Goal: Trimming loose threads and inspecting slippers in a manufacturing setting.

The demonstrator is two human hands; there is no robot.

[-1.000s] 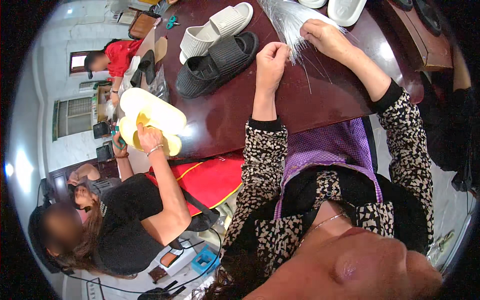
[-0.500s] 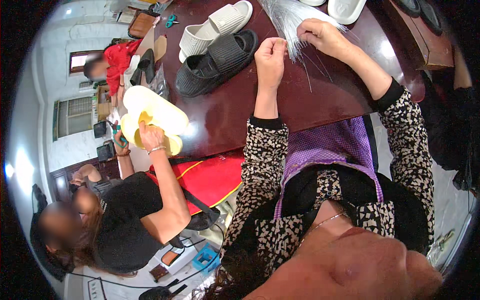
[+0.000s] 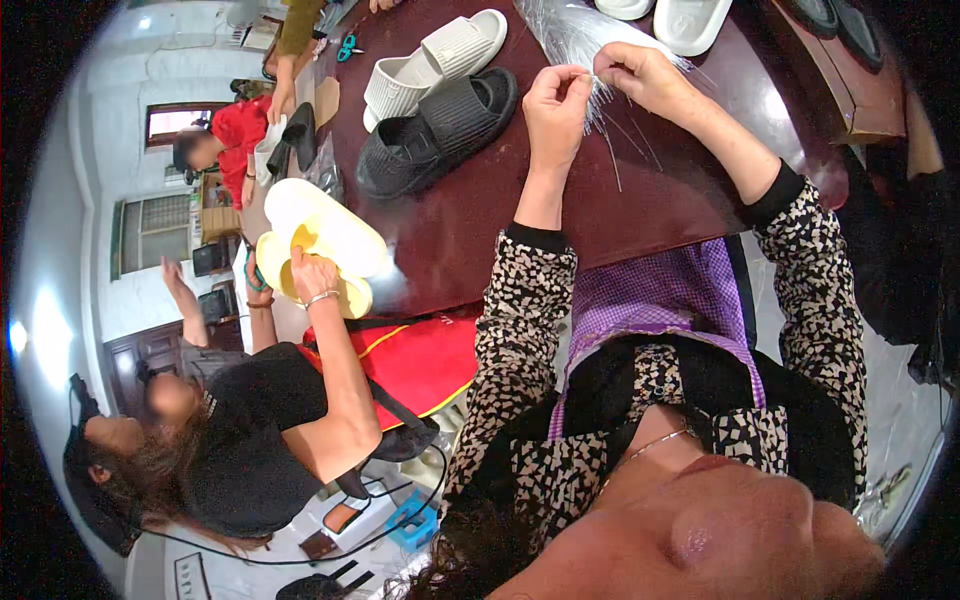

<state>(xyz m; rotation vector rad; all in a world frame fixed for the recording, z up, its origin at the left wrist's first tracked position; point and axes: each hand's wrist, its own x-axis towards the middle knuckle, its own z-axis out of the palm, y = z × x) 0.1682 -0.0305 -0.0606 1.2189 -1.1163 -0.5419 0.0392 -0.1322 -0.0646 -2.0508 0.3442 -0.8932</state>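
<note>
My left hand and my right hand are raised over the dark red table, both closed in a pinch. Their fingertips almost meet; whatever lies between them is too small to make out. Just behind and beneath spreads a bundle of thin, clear plastic strands, with a few loose ends trailing on the table below my right hand. Left of my left hand lies a black ribbed slipper, and beyond it a pale grey one of the same kind.
At left, a co-worker's hand holds pale yellow slippers. Teal scissors lie at the far left of the table. White slippers sit at the far edge, and a brown box bears dark slippers at right.
My left hand has moved right and slightly up, bringing its fingertips to those of my right hand. Another person's arm has come in at the far left.
</note>
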